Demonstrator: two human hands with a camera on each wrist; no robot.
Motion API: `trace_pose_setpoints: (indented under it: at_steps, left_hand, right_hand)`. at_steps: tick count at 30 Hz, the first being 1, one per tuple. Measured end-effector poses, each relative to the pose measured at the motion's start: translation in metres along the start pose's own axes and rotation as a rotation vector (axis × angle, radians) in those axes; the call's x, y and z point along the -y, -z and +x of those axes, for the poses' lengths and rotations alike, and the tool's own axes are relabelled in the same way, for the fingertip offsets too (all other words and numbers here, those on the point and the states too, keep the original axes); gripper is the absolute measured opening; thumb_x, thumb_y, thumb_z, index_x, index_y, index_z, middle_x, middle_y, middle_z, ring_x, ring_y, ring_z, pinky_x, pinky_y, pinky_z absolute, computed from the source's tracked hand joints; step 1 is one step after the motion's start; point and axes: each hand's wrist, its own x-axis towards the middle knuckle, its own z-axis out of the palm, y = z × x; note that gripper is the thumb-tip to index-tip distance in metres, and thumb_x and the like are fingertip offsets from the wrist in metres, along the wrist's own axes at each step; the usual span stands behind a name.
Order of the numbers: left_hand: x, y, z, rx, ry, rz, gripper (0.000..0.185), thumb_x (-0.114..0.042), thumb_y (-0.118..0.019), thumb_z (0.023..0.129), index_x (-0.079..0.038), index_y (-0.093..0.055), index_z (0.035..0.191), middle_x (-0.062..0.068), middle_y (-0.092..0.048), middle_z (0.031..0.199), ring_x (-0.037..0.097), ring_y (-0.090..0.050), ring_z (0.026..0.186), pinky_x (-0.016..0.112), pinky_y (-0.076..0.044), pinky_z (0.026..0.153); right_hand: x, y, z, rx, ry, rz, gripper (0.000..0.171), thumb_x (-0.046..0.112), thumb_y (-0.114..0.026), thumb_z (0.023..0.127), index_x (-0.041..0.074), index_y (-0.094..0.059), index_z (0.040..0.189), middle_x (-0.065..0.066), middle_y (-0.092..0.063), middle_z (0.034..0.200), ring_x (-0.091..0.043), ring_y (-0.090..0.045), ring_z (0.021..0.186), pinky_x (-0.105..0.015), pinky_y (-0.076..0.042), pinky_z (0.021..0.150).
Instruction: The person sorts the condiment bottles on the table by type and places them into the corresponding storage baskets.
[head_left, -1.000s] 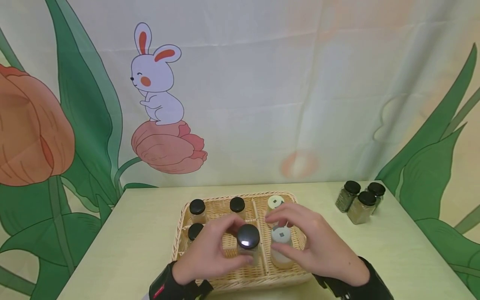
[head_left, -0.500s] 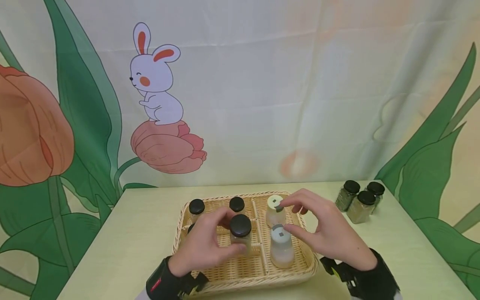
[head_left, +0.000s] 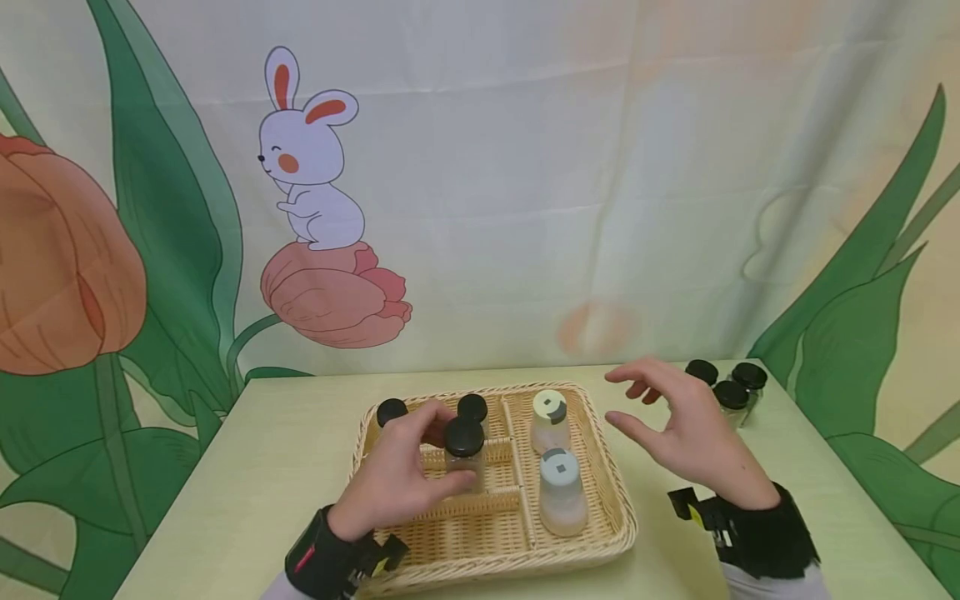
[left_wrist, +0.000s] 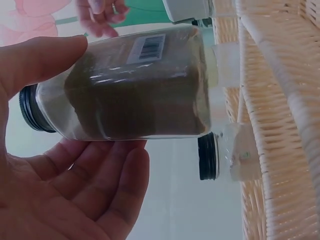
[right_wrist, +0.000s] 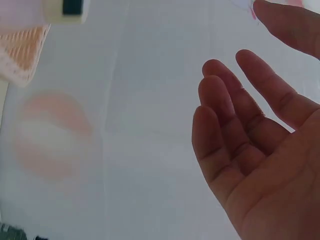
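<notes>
Under my left grip, largest thing first:
table (head_left: 300, 433): pale green, carries everything below.
basket (head_left: 600, 533): wicker tray with dividers, directly beneath the jar I hold.
left hand (head_left: 390, 483): thumb and fingers clamped round the black-lid jar (head_left: 464, 450), held just over the basket's left half; the left wrist view shows dark ground contents inside.
right hand (head_left: 686, 429): fingers apart and relaxed, holding nothing, hovering right of the basket and near the jars outside it.
white-lid jars (head_left: 561, 492): two, standing in the compartment right of my grip, one behind the other.
black-lid jars in basket (head_left: 472, 408): one just behind my grip, one at the far left corner; whether more hide behind my hand I cannot tell.
jars outside (head_left: 731, 398): black lids, on the table at the far right, well apart from my grip; my right hand hides part of the group.
progress: my read is roughly midway; several jars are in the basket, one is in hand, the outside group is left.
labels: barcode sticker on the held jar, digits unreadable; small dark square mark on each white lid; no brand legible.
</notes>
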Motion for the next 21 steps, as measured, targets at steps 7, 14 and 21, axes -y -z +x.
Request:
trace_pose_setpoints:
  at_steps: [7, 14, 21]
  left_hand:
    - [0.009, 0.003, 0.002, 0.008, 0.009, 0.01, 0.057, -0.026, -0.088, 0.073, -0.025, -0.056, 0.12, -0.017, -0.062, 0.102, 0.004, -0.062, 0.087, 0.036, -0.053, 0.08]
    - [0.014, 0.008, 0.003, -0.01, -0.013, 0.074, 0.057, -0.02, -0.086, 0.075, -0.026, -0.055, 0.122, -0.01, -0.06, 0.11, 0.005, -0.06, 0.09, 0.03, -0.052, 0.082]
    - [0.02, 0.006, 0.003, -0.018, -0.005, 0.125, 0.053, -0.017, -0.088, 0.073, -0.02, -0.059, 0.117, -0.013, -0.061, 0.109, 0.005, -0.059, 0.088, 0.029, -0.052, 0.078]
  right_hand:
    - [-0.024, 0.008, -0.005, -0.036, -0.085, -0.108, 0.043, 0.013, -0.084, 0.077, 0.019, -0.066, 0.115, 0.009, -0.065, 0.107, -0.009, -0.059, 0.084, -0.026, -0.049, 0.069]
    - [-0.046, 0.018, -0.014, -0.067, -0.166, -0.147, 0.039, 0.014, -0.083, 0.079, 0.014, -0.066, 0.114, 0.004, -0.064, 0.098, -0.014, -0.059, 0.076, -0.023, -0.046, 0.066]
    - [-0.068, 0.027, -0.024, -0.045, -0.268, -0.141, 0.039, 0.02, -0.079, 0.084, 0.012, -0.064, 0.12, -0.004, -0.064, 0.104, -0.021, -0.059, 0.083, -0.029, -0.045, 0.067]
